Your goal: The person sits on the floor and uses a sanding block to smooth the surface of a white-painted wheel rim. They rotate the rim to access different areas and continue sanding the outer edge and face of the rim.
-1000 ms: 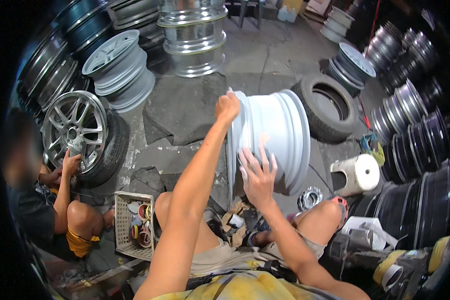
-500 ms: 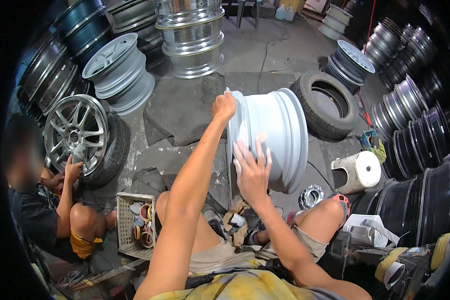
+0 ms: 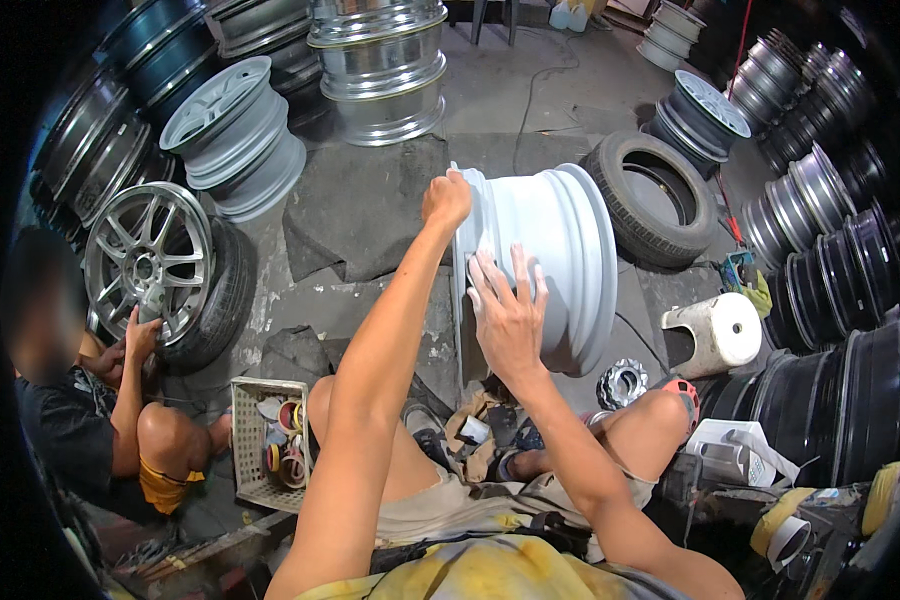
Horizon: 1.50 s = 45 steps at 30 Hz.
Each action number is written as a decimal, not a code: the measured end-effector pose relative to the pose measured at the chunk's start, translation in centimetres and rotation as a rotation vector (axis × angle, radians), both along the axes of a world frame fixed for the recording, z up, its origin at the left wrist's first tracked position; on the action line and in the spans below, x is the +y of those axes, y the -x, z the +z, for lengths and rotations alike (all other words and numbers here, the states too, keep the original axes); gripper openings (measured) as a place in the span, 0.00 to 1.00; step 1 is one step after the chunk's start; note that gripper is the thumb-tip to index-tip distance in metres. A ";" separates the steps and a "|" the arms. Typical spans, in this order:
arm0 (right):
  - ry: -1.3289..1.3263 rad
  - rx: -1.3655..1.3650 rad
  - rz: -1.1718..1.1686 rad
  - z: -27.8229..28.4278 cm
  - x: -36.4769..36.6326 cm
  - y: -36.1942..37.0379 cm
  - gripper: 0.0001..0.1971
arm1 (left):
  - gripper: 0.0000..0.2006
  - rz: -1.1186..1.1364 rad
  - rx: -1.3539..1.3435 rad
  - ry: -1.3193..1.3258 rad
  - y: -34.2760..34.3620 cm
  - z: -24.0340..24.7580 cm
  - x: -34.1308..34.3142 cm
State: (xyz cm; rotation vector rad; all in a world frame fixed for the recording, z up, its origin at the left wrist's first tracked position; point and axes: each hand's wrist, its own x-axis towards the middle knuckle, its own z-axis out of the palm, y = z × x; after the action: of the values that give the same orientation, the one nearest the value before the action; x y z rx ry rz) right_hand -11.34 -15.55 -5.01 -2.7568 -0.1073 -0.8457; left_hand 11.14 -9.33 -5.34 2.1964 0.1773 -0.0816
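A pale grey car wheel rim (image 3: pixel 550 270) stands on edge on the floor in front of me. My left hand (image 3: pixel 446 198) is closed on the upper part of its left edge. Lower down, my right hand (image 3: pixel 508 315) lies against the left part of the barrel, fingers spread and whitened with dust. The rim's face on its left side is mostly hidden from this angle.
A basket (image 3: pixel 245 440) with tape rolls stands at my left, near a person holding a silver spoked wheel (image 3: pixel 185 265). To the right are a loose tyre (image 3: pixel 610 215), a white stool (image 3: pixel 725 335) and stacked rims (image 3: pixel 810 290). More rims (image 3: pixel 380 80) stand at the back.
My right hand has slid a little farther up the barrel, and its fingers, blurred before, now look sharp. My left hand keeps its hold. The whole view has shifted slightly.
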 end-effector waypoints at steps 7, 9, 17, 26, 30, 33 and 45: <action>0.022 -0.001 0.005 -0.1 -0.1 0.2 0.23 | 0.31 -0.011 0.020 0.023 0.1 0.3 0.2; -0.033 -0.010 -0.006 -0.1 0.6 0.5 0.24 | 0.31 -0.005 0.019 0.001 -0.2 0.0 0.4; -0.008 0.023 -0.049 0.4 0.6 0.5 0.24 | 0.32 -0.031 0.025 0.001 -0.1 0.2 -0.2; -0.065 -0.039 -0.064 0.1 -0.4 -2.4 0.19 | 0.32 -0.036 0.005 0.013 0.7 -0.3 -0.2; -0.109 -0.030 -0.036 -1.1 1.3 1.3 0.19 | 0.32 0.014 -0.016 0.020 0.1 0.0 1.0; -0.135 -0.009 -0.014 -2.5 1.3 1.4 0.19 | 0.32 0.015 -0.018 0.028 0.3 0.0 1.1; -0.264 -0.098 0.061 -2.6 0.3 -0.8 0.19 | 0.32 0.001 -0.029 0.026 0.1 -0.4 0.6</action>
State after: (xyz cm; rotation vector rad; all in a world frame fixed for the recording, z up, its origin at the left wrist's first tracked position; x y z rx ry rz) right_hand -10.56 -15.20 -7.56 -2.4558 -0.0904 -0.9081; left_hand 11.09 -8.74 -5.73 2.1700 0.1597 -0.0512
